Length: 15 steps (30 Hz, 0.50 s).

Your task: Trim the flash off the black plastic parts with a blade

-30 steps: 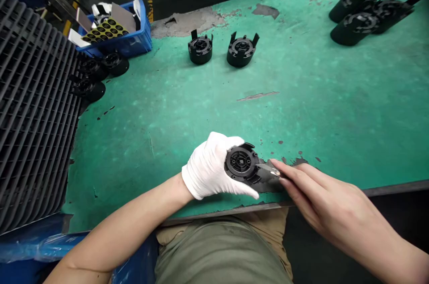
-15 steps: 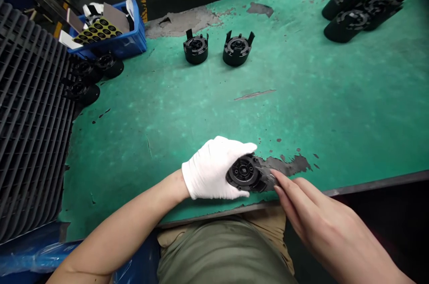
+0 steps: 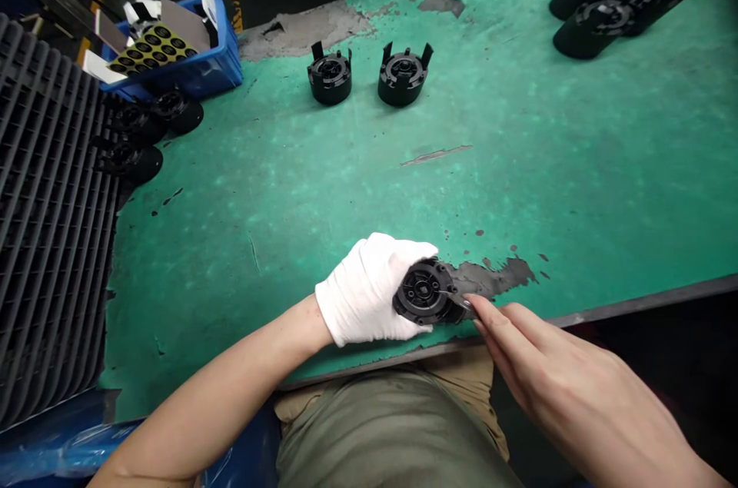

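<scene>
My left hand [image 3: 369, 292], in a white glove, is wrapped round a round black plastic housing [image 3: 423, 290] just above the near edge of the table. The housing's ribbed round face, with a hub in the middle, is turned up towards me. My bare right hand [image 3: 536, 357] pinches a thin pointed metal tool, which looks like tweezers [image 3: 460, 300]. Its tip lies over the right side of the housing's face; whether it touches is too small to tell. The fingers hide the rest of the tool.
Two black housings [image 3: 330, 81] with upright tabs stand at the back of the green table [image 3: 323, 180]. Several more [image 3: 593, 27] cluster at the far right, others [image 3: 135, 161] at the left. A blue bin [image 3: 224, 61] holds sticker sheets. Grey slatted racks [image 3: 51, 227] border the left.
The housing has tilted slightly in my left hand, its face now turned more towards me. The tool's tip stays at its right side. The view has shifted a little.
</scene>
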Motion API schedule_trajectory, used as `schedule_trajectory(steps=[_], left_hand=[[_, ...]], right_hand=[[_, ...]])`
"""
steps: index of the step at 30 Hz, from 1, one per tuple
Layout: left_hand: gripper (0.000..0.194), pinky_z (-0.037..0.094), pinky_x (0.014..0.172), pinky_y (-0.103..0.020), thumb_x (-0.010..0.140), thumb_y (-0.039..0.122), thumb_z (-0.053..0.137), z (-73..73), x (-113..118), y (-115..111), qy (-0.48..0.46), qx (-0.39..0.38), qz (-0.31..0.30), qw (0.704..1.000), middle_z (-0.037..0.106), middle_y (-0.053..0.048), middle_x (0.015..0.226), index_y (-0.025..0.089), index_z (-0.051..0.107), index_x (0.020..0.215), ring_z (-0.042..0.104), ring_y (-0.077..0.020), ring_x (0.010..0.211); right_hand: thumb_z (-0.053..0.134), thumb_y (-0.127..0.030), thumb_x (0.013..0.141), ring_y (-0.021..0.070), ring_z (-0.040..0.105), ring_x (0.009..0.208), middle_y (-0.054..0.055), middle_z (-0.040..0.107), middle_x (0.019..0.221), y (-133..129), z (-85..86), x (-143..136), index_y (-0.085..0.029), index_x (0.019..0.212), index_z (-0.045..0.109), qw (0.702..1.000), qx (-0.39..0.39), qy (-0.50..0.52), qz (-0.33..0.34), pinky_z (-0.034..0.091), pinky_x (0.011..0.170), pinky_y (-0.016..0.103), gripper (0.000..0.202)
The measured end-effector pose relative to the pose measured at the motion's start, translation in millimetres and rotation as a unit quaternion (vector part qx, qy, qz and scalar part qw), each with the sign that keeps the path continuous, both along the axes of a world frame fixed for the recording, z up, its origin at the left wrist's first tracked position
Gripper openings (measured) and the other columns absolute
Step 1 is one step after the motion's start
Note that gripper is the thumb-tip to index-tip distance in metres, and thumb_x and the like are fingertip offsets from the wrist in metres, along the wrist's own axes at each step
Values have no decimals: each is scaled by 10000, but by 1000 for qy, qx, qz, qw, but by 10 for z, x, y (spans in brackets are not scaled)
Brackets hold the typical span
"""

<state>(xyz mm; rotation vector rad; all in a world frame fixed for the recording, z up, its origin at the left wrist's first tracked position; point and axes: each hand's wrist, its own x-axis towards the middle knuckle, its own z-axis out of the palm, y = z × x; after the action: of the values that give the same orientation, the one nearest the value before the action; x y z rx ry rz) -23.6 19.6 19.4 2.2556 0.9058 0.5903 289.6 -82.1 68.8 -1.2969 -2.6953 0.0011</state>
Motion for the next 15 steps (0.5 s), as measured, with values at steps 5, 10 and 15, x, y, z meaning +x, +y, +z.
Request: schedule_trajectory(steps=[5,10,15], left_hand=[[885,749,1185,-635,1034,683,951,-75,-13,-26,-13,33,8,999,924,-208,1525,224,648,1727,937,-457,1332],[897,753,1185,-623,1046,675,949,-96,-28,-44,-30,60,13,998,912,-217,1550,219,616,1743,934,-452,1354],[914,758,1182,-627,1001,709,996,-67,-19,-26,-24,31,8,999,920,-201,1533,251,649,1711,942,-453,1346]], right_hand=[[545,101,860,256,821,881,105,867,1149,170,127,83,-46,1795,568,997,19,-31,64,636,700,342,947],[509,66,1002,236,787,799,73,805,1058,172,135,111,-68,1752,603,998,14,-26,63,605,636,341,769],[525,37,1031,230,828,843,78,820,1114,63,101,119,-64,1767,591,999,-7,-31,39,668,671,343,746]])
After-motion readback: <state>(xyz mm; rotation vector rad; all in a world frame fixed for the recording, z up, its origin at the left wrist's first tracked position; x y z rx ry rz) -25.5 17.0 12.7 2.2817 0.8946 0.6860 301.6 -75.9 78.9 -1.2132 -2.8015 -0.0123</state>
